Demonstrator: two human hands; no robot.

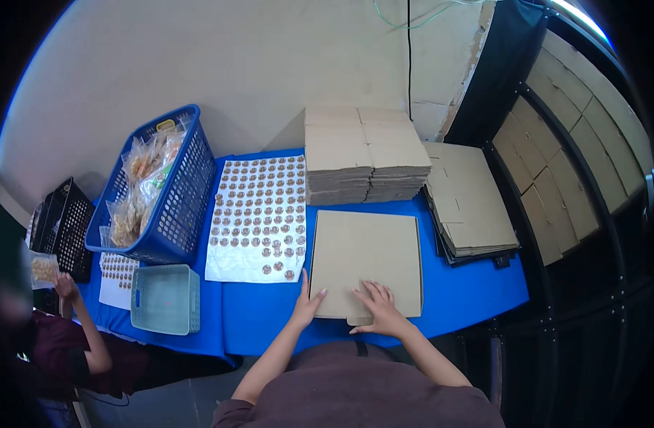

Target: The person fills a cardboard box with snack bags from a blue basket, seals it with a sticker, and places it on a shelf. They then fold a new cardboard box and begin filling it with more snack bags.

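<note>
A flat, closed cardboard box (366, 250) lies on the blue-covered table right before me, with a small flap (360, 322) sticking out at its near edge. At its near left corner, my left hand (305, 307) grips the side, thumb over the top and fingers along the edge. My right hand (382, 312) rests on the near right part of the lid with its fingers spread, and its thumb reaches down by the flap. Left of the box lies a white sheet (234, 271) bearing rows of small round brown stickers.
Stacked flat cardboard (366, 139) stands behind the box, with another pile (473, 200) to the right. A blue basket (177, 207) of filled plastic bags and a grey-green tray (165, 324) are at left. Beyond, a co-worker's hand (65, 287) holds a small bag (44, 269).
</note>
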